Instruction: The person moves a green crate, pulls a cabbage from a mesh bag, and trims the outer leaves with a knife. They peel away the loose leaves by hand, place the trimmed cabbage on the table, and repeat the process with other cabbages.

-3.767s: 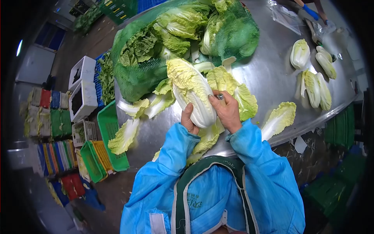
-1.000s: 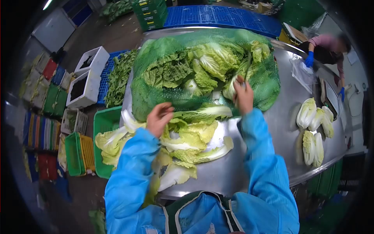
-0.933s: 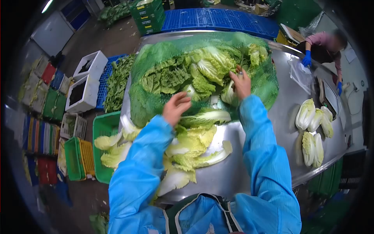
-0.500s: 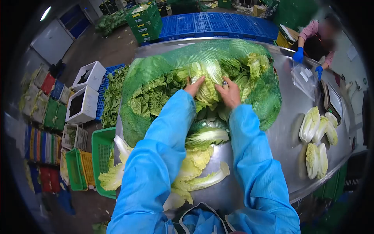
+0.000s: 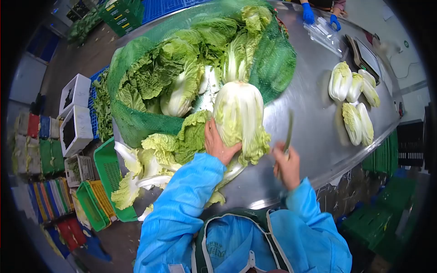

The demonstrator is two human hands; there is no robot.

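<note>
A large napa cabbage (image 5: 237,113) lies on the metal table (image 5: 304,116), its white base pointing away from me. My left hand (image 5: 221,144) grips its lower left side, thumb along the leafy end. To the right of it, my right hand (image 5: 287,166) is closed around a knife (image 5: 290,129), blade up and clear of the cabbage; motion blurs the hand a little. Behind, a green mesh bag (image 5: 145,123) lies open with more napa cabbages (image 5: 184,91) inside. Loose outer leaves (image 5: 154,166) are heaped left of my left hand.
Trimmed cabbages (image 5: 341,82) lie at the right, near a scale (image 5: 368,57). A co-worker's blue-gloved hands (image 5: 308,13) hold clear plastic bags (image 5: 324,35) at the far edge. A green crate (image 5: 107,170) stands left of the table, with white foam boxes (image 5: 76,129) beyond.
One napa cabbage is out of the mesh bag and nearer me, under my left hand. My right hand has left the bag and now holds a knife. The view has tilted downward.
</note>
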